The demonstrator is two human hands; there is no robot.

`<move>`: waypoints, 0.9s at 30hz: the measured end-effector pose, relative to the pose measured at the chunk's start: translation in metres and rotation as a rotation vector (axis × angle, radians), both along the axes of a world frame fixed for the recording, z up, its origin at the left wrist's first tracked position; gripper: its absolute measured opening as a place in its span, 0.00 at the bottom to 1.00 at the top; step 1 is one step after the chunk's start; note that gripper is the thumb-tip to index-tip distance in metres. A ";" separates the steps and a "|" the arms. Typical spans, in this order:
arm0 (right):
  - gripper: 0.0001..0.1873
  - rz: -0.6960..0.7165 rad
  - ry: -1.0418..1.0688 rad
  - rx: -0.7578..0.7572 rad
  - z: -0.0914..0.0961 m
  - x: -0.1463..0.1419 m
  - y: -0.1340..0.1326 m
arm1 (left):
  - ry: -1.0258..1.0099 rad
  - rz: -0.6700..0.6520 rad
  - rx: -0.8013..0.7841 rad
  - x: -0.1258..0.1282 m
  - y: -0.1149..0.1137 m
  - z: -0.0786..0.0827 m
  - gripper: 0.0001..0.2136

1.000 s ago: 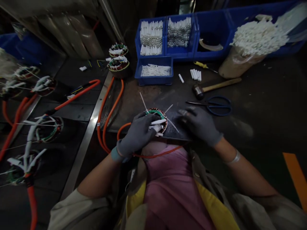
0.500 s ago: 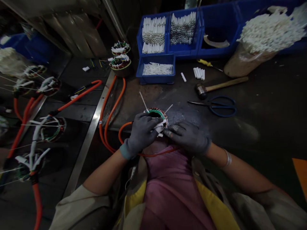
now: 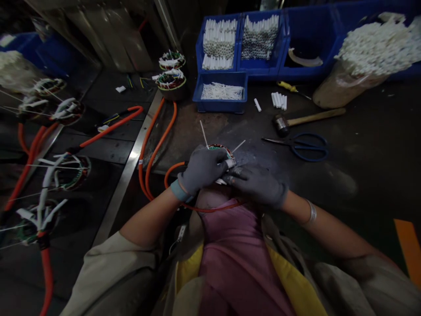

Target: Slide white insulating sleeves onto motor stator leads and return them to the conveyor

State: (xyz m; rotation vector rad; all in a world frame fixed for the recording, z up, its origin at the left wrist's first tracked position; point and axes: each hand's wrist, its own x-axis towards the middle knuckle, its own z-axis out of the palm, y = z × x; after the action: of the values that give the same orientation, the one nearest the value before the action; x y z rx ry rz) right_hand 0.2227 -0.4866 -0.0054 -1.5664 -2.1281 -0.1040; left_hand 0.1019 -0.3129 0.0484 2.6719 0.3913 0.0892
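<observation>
A dark side bench (image 3: pixel 113 148) on the left carries wound rings (image 3: pixel 70 113) with orange cables (image 3: pixel 48 272), a metal strip (image 3: pixel 134 153) along its edge. Rightward, another wound ring (image 3: pixel 220 146) sits at the worktable's (image 3: pixel 329 188) near edge. The left hand (image 3: pixel 205 169) (grey-gloved, like the right) covers much of it; the right hand (image 3: pixel 258 182) lies at its near right. Whether either grips, I cannot tell. Blue bins (image 3: pixel 263 69) stand far back; farther right, a mallet (image 3: pixel 305 120) and scissors (image 3: pixel 309 147) lie on the scuffed top.
</observation>
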 end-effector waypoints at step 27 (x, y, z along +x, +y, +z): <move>0.22 -0.092 0.368 -0.290 0.022 -0.012 -0.001 | -0.224 -0.033 0.043 -0.079 -0.002 -0.020 0.38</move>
State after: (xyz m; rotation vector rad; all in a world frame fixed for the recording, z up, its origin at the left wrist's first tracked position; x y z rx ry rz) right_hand 0.2107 -0.4872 0.0161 -1.6901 -1.8409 0.4477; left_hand 0.0227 -0.3154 0.0288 2.6721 0.2763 0.3873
